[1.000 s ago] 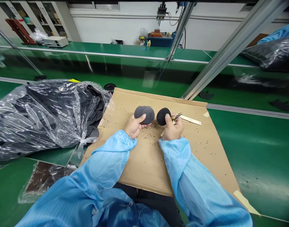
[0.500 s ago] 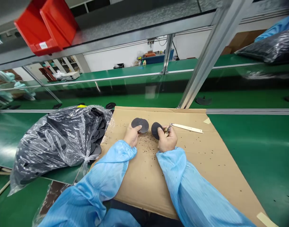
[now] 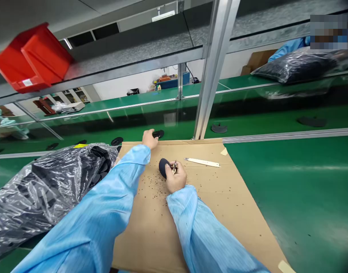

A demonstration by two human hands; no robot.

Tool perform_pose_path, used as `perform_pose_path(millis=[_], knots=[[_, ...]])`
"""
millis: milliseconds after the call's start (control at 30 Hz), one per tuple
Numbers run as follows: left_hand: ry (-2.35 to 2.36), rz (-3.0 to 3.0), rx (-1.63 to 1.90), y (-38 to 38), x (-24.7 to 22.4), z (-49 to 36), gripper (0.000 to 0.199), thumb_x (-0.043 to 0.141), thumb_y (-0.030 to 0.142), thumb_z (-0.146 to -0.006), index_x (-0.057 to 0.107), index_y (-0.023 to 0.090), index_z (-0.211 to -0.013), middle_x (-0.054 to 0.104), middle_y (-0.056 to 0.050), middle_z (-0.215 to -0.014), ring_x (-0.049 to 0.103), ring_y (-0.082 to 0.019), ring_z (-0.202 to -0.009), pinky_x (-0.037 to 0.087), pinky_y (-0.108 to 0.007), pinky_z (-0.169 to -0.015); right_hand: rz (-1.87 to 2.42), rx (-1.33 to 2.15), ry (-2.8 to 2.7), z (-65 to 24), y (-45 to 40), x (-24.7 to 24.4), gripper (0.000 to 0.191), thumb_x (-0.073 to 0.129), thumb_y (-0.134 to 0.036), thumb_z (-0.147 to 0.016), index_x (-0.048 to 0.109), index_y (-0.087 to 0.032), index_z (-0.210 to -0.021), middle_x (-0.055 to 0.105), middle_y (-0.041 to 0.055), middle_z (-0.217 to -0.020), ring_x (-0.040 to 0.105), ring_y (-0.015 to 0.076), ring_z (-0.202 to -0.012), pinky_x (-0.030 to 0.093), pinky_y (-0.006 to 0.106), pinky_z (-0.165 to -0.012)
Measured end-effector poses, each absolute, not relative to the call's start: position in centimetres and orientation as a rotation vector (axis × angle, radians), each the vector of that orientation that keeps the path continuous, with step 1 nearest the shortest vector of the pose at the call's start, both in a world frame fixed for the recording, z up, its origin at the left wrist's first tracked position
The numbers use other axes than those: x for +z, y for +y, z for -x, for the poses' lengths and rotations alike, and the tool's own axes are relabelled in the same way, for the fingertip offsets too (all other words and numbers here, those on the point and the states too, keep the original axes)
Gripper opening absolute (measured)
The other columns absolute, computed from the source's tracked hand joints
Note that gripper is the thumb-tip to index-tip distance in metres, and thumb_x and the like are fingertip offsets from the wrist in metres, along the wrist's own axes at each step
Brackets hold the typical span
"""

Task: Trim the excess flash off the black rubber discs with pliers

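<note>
My left hand [image 3: 150, 139] reaches past the far edge of the cardboard sheet [image 3: 151, 242]. Its fingers are stretched out beside a black round disc [image 3: 159, 134] that lies on the green surface; whether they still touch it is hard to see. Nearer to me, over the cardboard, my right hand [image 3: 176, 180] is closed around another black disc [image 3: 164, 168], held tilted. A small shiny gold and silver metal tool [image 3: 174, 167] is in the same hand, its kind partly hidden by the fingers. Small black crumbs are scattered under that hand.
A cream-handled knife-like tool [image 3: 202, 162] lies on the cardboard to the right. At left sits a clear plastic bag [image 3: 54, 189] full of black discs. More discs [image 3: 117, 141] lie along the green strip behind. A metal post [image 3: 209, 76] and a red bin [image 3: 34, 60] stand beyond.
My left hand has moved forward from over the cardboard to the green strip, where the black disc now lies. My right hand still holds its disc and metal tool. The view has shifted right.
</note>
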State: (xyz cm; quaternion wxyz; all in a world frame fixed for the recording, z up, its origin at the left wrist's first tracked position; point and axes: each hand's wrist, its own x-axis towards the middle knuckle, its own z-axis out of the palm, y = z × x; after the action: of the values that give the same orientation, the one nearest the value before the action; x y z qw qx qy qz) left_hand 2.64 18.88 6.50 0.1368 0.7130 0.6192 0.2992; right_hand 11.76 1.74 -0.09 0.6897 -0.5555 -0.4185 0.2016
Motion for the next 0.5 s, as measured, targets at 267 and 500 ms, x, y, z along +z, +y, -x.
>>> perform_pose_path(millis=[267, 500], knots=[[1.434, -2.287, 0.733, 4.8, 4.2, 3.1, 0.041, 0.057, 0.025, -0.080, 0.054, 0.014, -0.120, 0.054, -0.015, -0.121, 0.052, -0.024, -0.115, 0.039, -0.039, -0.104, 1.233, 0.518, -0.890, -12.4, 2.2, -0.4, 0.027, 0.061, -0.044, -0.071, 0.059, -0.018, -0.077, 0.061, 0.0029, -0.070, 0.055, 0.0182, -0.064, 0.045, 0.032, -0.066], [1.311, -2.523, 0.399, -8.9, 2.9, 14.1, 0.057, 0.058, 0.046, -0.081, 0.052, 0.013, -0.128, 0.048, -0.022, -0.136, 0.047, -0.031, -0.126, 0.036, -0.043, -0.107, 1.404, 0.433, -0.816, -12.2, 1.7, 0.3, 0.016, 0.066, -0.037, -0.066, 0.060, -0.026, -0.076, 0.056, 0.0046, -0.072, 0.057, 0.0283, -0.069, 0.045, 0.045, -0.067]])
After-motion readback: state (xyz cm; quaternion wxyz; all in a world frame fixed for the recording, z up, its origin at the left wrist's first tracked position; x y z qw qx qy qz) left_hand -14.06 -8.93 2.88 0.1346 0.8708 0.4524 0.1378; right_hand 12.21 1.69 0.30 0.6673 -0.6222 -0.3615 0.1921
